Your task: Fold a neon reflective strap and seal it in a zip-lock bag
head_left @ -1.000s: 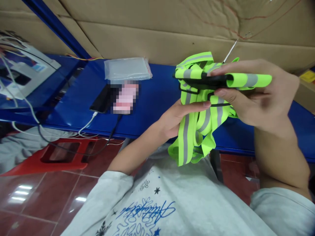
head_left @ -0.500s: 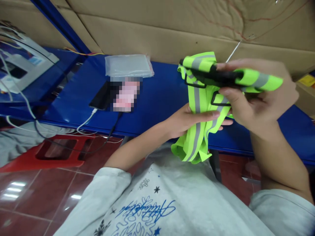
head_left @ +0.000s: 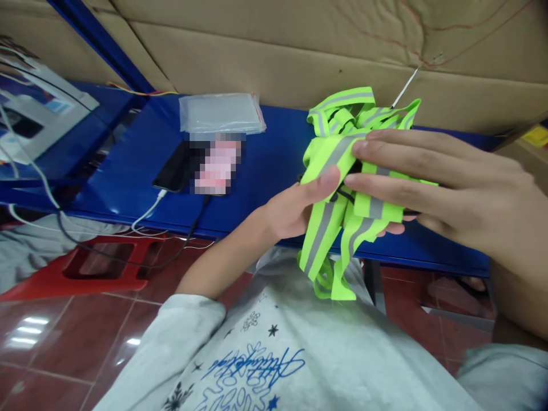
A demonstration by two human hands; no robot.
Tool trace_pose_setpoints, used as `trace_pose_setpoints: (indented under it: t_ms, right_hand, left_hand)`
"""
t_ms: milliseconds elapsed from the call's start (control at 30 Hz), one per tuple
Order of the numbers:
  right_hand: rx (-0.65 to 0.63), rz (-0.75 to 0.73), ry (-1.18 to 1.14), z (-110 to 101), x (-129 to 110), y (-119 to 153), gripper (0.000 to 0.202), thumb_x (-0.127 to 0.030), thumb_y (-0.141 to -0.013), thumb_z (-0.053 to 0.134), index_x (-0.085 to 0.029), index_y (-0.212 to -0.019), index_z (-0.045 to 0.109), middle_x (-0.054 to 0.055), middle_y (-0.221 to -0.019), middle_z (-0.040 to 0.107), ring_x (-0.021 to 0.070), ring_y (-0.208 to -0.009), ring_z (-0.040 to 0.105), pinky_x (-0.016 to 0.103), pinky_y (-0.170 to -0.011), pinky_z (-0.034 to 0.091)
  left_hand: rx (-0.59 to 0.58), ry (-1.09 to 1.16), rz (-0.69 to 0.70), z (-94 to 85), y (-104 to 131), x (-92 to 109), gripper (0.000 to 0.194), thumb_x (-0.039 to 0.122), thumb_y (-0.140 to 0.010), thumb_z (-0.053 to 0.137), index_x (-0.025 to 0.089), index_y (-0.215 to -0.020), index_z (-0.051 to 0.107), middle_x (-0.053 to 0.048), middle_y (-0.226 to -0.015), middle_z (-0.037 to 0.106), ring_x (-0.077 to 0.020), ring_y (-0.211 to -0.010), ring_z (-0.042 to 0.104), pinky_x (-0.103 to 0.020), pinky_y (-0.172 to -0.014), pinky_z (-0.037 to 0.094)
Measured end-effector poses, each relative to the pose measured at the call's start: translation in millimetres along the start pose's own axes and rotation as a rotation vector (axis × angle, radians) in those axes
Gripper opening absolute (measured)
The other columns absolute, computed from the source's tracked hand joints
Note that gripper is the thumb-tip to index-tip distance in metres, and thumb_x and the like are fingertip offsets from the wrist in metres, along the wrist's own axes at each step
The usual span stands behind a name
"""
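Above the blue tabletop [head_left: 265, 188], left hand [head_left: 291, 208] grips green straps [head_left: 322, 228]; right hand [head_left: 466, 182] touches them, fingers extended, grip unclear; loose loops [head_left: 342, 290] towards six o'clock could tangle.

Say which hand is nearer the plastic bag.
Left. In view, the left hand is below and right of the plastic bag; the right hand farther right, on the green straps.

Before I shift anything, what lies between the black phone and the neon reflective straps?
Between the black phone and the neon reflective straps, the head view shows a pixelated pink item, then blue tabletop.
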State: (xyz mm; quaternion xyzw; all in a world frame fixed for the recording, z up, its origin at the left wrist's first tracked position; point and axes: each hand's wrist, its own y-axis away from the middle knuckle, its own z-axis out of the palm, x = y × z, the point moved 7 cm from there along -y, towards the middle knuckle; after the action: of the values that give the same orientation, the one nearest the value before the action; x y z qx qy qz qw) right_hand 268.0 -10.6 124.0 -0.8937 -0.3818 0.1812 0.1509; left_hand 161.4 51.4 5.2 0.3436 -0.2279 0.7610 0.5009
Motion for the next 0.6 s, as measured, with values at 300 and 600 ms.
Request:
trace_pose_setpoints:
  t_ms: [300,600]
  right_hand:
    - [0.050,0.276,-0.440,3.8,38.6,10.9,0.080,-0.054,-0.097,0.076,-0.042,-0.168,0.042,0.000,-0.173,0.044,0.0298,-0.156,0.051,0.046,-0.127,0.052]
    - [0.251,0.530,-0.558,35.3,42.5,-1.7,0.018,-0.041,-0.089,0.086,-0.025,-0.097,0.080,-0.004,-0.076,0.070,0.0103,-0.055,0.058,0.024,-0.047,0.045]
  left_hand:
    - [0.191,-0.251,0.085,-24.9,8.8,-0.7,0.054,0.045,-0.080,0.095,0.018,-0.124,0.078,-0.010,-0.131,0.080,-0.0321,-0.127,0.074,-0.047,-0.114,0.059]
    - [0.054,-0.127,0.138,-7.4,-7.1,-2.9,0.042,0.037,-0.084,0.093,0.021,-0.120,0.080,-0.005,-0.119,0.083,-0.0258,-0.114,0.080,-0.040,-0.104,0.063]
